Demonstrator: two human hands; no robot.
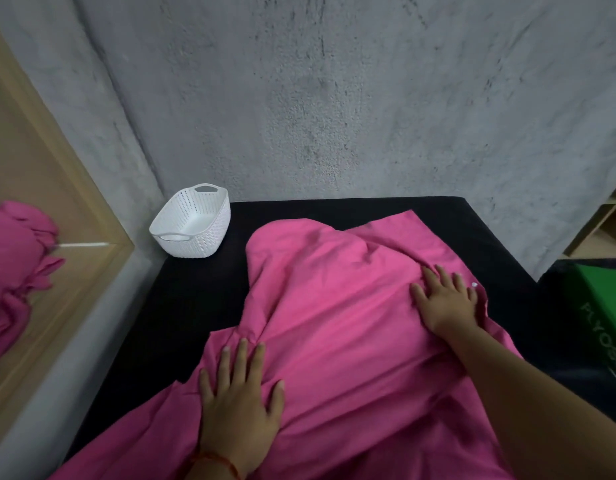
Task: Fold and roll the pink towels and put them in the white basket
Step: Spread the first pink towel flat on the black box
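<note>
So the pink towel (334,306) is spread out big and rumpled over the black table (182,306), covering most of its near and right part; one corner points toward the back edge, the far left bit is bunched into a rounded hump, and the near end runs off the bottom of the view. Both hands lie flat on top of it and neither one is grabbing anything. The left hand (240,400) sits palm down on the near left part of the cloth, its fingers (242,355) straight and spread, tips right at a cluster of creases by the towel's left edge; the right hand (445,299) is further out on the right side, also palm down, its fingers (441,275) fanned out on the fabric just beside a fold ridge that runs up toward the far corner. The towel is under both palms, with no finger curled round it or pinching it. There's a thin red thread (227,464) on the left wrist.

The white basket (202,237) stands at the far left corner of the table, opening up, well apart from the towel and both hands. Off to the left, past the table, a heap of pink towels (12,265) sits on a wooden ledge (57,188); on the right there's a green box (604,299) with white lettering, and wooden shelving (607,226) above it; a grey concrete wall (334,98) is behind it all.
</note>
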